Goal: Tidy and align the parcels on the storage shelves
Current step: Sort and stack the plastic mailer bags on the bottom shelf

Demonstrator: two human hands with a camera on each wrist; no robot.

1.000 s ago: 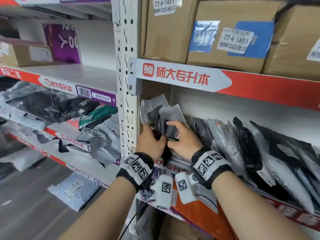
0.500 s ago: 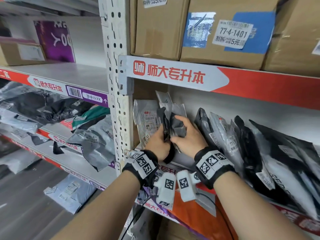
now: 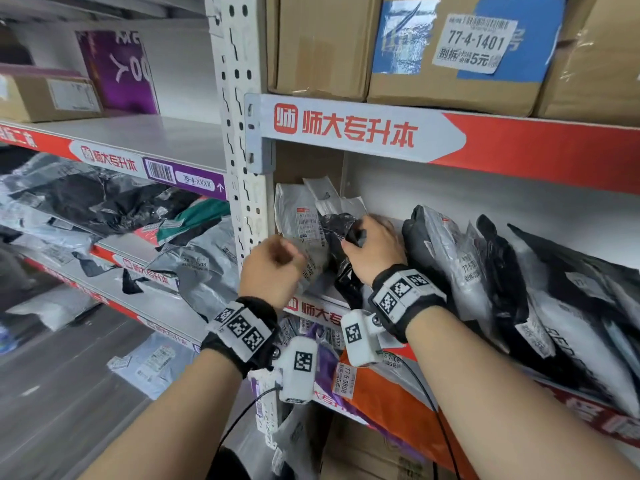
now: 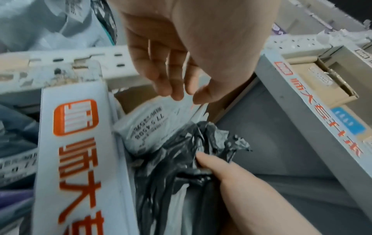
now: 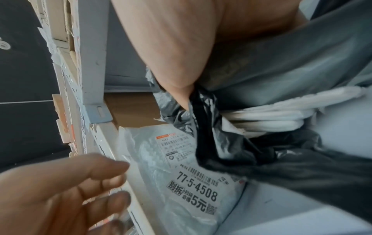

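Head view shows both hands at the left end of the middle shelf [image 3: 363,308], in the centre of the frame. The right hand [image 3: 372,249] is clamped on the crumpled top of a black bag parcel [image 3: 337,233], holding it upright. The left hand [image 3: 273,268] hovers with fingers loosely apart, gripping nothing, just beside a grey parcel [image 3: 299,223] labelled 77-5-4508 that stands against the shelf post [image 3: 239,133] at the shelf's left end. To the right of the frame a row of grey and black parcels [image 3: 485,271] leans in rough order. The left corner looks partly tidied: the grey parcel stands up, while the black one is not yet set in line. The bay at the left of the frame holds jumbled bags [image 3: 104,209], so much seems left.
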